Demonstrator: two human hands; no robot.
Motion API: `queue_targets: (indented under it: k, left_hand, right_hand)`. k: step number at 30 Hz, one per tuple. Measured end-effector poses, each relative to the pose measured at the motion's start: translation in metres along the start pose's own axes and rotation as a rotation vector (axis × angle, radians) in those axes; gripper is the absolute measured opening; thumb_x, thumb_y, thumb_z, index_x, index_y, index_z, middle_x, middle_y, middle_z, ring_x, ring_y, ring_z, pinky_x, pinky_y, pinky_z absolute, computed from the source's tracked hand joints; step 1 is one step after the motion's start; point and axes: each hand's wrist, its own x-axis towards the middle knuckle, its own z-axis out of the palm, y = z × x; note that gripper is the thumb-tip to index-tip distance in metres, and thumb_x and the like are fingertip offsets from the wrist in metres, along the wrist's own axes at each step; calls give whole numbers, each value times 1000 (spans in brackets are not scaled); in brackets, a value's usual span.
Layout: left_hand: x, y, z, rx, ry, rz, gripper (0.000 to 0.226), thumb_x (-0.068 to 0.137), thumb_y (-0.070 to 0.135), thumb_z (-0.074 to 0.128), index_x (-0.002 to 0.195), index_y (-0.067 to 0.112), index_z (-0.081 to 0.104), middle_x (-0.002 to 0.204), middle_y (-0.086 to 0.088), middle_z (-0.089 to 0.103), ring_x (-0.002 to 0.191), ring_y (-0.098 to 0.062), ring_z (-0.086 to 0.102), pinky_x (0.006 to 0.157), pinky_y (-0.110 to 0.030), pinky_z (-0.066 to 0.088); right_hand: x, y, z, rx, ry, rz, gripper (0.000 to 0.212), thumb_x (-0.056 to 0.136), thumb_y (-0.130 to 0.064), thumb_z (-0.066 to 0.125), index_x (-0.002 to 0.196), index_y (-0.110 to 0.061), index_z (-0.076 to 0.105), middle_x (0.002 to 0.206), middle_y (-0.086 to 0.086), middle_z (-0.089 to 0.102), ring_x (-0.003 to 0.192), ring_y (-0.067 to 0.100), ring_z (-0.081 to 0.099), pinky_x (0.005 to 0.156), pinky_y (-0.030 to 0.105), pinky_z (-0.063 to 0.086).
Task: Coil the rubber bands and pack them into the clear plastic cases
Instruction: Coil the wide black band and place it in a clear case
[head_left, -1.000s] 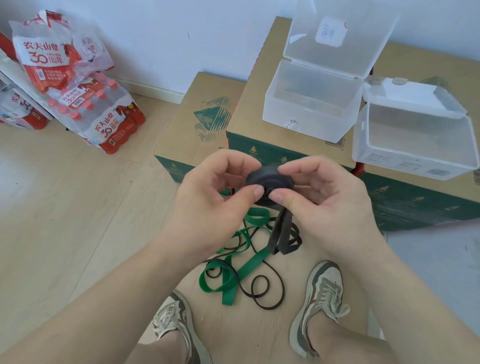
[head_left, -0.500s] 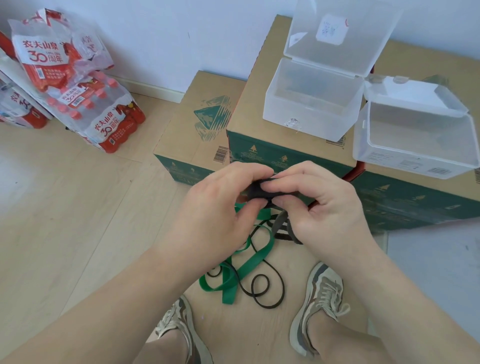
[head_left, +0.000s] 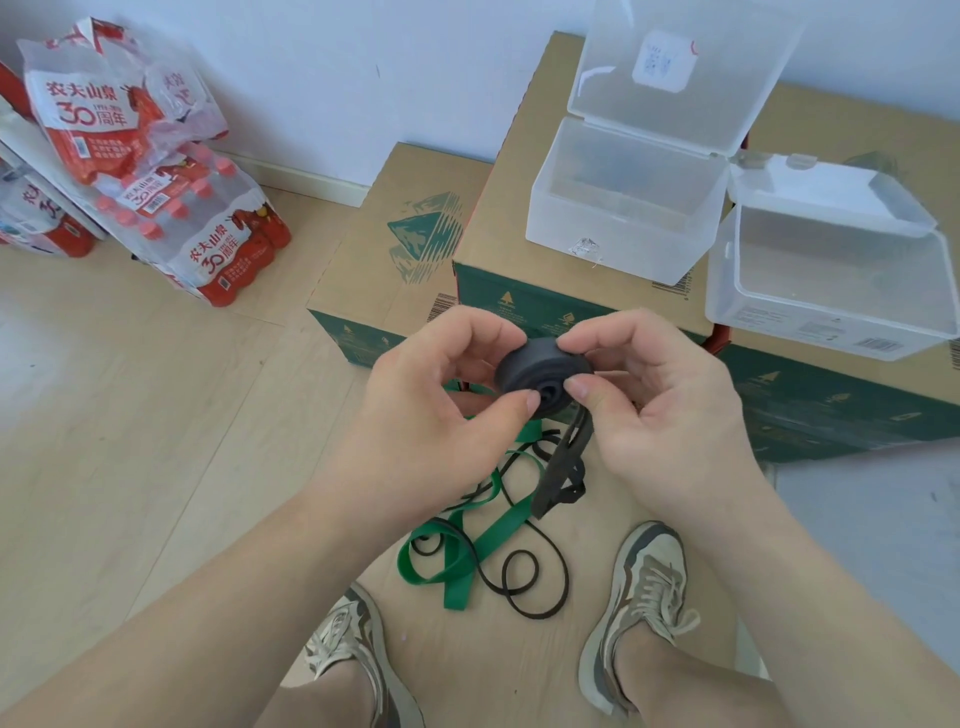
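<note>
Both hands, left hand (head_left: 431, 415) and right hand (head_left: 660, 410), pinch the dark band coil (head_left: 540, 371) so it stays wound; cases (head_left: 623, 218) open, ready.

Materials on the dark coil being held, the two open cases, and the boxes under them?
The dark coil: matte grey-black, looks like rubber; tightly wound layers, and its loose tail hangs limp. The left case and right case: frosted translucent plastic, seemingly rigid; cardboard shows through. The boxes: brown cardboard, matte, green-printed sides.
</note>
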Motion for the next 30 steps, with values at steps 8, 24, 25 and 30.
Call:
queue_targets:
  k: [8, 24, 25, 30]
  left_hand:
    - [1, -8, -1, 118, -10, 51, 40, 83, 3, 81, 106, 32, 65, 97, 10, 69, 98, -17, 67, 74, -32, 64]
    - [5, -8, 0, 165, 47, -21, 36, 82, 15, 85, 106, 30, 63, 108, 13, 72, 103, -5, 72, 86, -28, 62]
    - [4, -8, 1, 174, 39, -13, 42, 81, 14, 85, 113, 29, 63, 113, 14, 70, 106, -4, 70, 87, -24, 61]
    - [2, -7, 1, 321, -23, 162, 42, 83, 1, 79, 114, 28, 68, 102, 21, 72, 99, -1, 71, 87, -23, 60]
  right_hand:
    - [-1, 5, 2, -83, -30, -112, 37, 87, 14, 67, 100, -21, 71, 104, -12, 71, 100, 16, 70, 87, 33, 60]
    - [2, 12, -2, -87, -12, -154, 33, 92, 13, 63, 106, -15, 72, 105, -8, 70, 104, 16, 68, 90, 29, 56]
    - [2, 14, -2, -147, -40, -206, 33, 91, 16, 60, 107, -10, 72, 106, -4, 68, 105, 18, 66, 90, 30, 55]
    - [2, 19, 1, -295, -77, -357, 37, 88, 20, 56, 106, -6, 74, 107, 1, 65, 101, 23, 63, 84, 35, 53]
